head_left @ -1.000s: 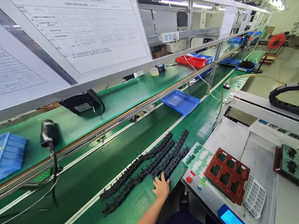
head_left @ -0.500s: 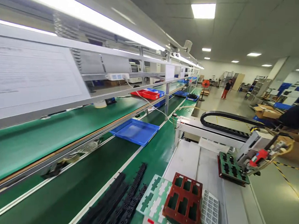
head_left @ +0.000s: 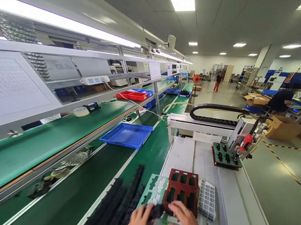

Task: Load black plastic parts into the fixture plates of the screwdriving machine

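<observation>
left hand (head_left: 139, 221): fingers closed about a small dark part (head_left: 156, 212), blurred, detail not readable. right hand (head_left: 184, 220): fingers curved, thumb apart from them, tips at the part's other side; cannot tell whether they grip it. the part sits between the two hands, low in view, in front of the near edges of a green-and-white cutout plate (head_left: 154, 186) and a red-brown frame (head_left: 183, 189) with rectangular openings. right of the frame, just beside it: a pale gridded sheet (head_left: 207, 199). left of the plate, rows of black pieces (head_left: 135, 183) lie lengthwise on the green desk (head_left: 150, 153). further along, a blue tray (head_left: 127, 135). to the right, under the machine head (head_left: 243, 140), a green fixture (head_left: 224, 154) carrying black pieces.
</observation>
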`<state>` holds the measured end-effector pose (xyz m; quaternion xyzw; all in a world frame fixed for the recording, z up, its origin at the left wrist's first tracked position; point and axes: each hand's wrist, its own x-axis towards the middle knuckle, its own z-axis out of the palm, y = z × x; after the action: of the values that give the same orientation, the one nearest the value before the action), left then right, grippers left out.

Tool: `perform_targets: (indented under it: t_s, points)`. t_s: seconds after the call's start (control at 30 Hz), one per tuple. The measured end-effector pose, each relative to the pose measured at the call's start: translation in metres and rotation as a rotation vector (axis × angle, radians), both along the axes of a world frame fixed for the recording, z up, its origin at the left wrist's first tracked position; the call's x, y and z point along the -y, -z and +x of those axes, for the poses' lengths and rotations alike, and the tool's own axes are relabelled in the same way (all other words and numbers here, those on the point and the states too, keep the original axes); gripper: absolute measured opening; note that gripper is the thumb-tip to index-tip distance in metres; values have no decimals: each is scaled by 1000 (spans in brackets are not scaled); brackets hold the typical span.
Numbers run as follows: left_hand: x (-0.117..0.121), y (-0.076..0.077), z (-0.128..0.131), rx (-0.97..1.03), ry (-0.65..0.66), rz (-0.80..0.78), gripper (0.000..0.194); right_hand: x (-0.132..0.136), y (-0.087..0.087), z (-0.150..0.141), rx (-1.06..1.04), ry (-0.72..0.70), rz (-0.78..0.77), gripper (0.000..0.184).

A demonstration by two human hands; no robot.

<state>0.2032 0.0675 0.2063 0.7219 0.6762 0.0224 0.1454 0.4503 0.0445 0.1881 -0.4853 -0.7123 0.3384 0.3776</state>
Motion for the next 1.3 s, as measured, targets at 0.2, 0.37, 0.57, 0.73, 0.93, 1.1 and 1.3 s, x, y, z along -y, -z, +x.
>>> perform_targets:
  t_s: [0.2,0.37,0.57,0.73,0.93,1.1,1.3]
  points:
    - [-53,-44,109,45,362,-14,61,-31,2,36,-56,229,74,43]
    - [-88,-42,141,24,438,6,67,-64,-3,68,36,268,56,46]
    - [-111,-45,119,123,519,-30,94,-87,-14,106,90,372,36,43]
    - [-117,-46,85,307,546,-34,102,-90,-4,114,198,369,-25,37]
    - [-124,-39,67,370,553,-23,100,-105,12,109,326,458,-153,47]
    - [-130,-40,63,378,519,-34,96,-114,9,131,332,418,-275,25]
    - [-133,-42,63,399,514,-8,93,-85,-9,95,257,356,-85,56]
